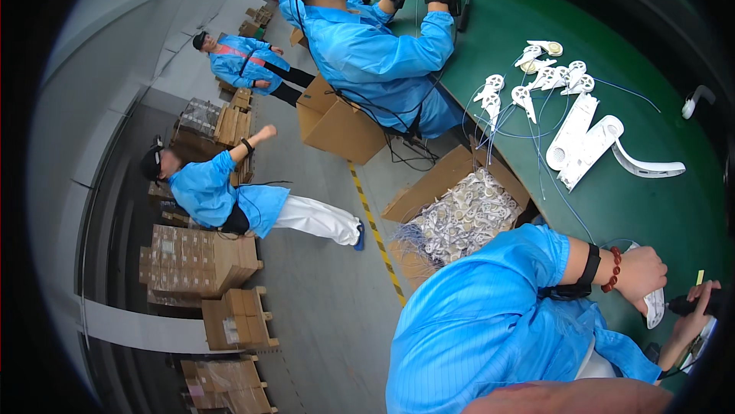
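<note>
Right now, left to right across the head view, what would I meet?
Stacked brown cardboard cartons, yellow-and-black floor tape, open cardboard box of white plastic parts, black wristband, red beaded bracelet, bare left hand, black tool.

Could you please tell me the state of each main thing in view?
White part: gripped by left hand
Black tool: held in right hand, pointing at that part
Carton: open, filled with white pieces
Corded assemblies: loose on green table
White shells: lying on table
Hammer: lying unheld
Pallet boxes: stacked
</note>
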The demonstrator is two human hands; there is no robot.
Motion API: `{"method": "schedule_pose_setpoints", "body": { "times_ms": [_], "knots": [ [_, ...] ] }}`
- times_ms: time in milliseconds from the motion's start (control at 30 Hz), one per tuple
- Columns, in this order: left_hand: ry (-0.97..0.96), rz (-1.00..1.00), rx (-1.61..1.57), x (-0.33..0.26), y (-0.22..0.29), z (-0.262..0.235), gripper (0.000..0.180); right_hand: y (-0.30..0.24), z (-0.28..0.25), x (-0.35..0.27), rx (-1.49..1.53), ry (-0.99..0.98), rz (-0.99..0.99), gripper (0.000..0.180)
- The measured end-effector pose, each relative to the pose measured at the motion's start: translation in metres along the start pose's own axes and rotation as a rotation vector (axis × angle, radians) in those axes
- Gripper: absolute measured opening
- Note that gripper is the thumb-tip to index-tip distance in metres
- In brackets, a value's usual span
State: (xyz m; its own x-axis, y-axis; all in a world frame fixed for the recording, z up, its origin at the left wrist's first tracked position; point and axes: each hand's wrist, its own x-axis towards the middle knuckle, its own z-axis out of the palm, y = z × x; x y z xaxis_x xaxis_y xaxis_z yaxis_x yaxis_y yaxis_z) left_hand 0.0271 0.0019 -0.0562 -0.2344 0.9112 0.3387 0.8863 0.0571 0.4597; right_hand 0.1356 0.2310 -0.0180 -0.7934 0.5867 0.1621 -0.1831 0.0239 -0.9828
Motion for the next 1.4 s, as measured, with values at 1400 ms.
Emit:
{"method": "schedule_pose_setpoints", "body": {
  "times_ms": [1400],
  "knots": [
    [-0.044, -0.062, -0.046, -0.001, 0.011, -0.028, 0.059, 0.002, 0.000, -0.032, 0.232, -0.007, -0.149, 0.010]
  ]
}}
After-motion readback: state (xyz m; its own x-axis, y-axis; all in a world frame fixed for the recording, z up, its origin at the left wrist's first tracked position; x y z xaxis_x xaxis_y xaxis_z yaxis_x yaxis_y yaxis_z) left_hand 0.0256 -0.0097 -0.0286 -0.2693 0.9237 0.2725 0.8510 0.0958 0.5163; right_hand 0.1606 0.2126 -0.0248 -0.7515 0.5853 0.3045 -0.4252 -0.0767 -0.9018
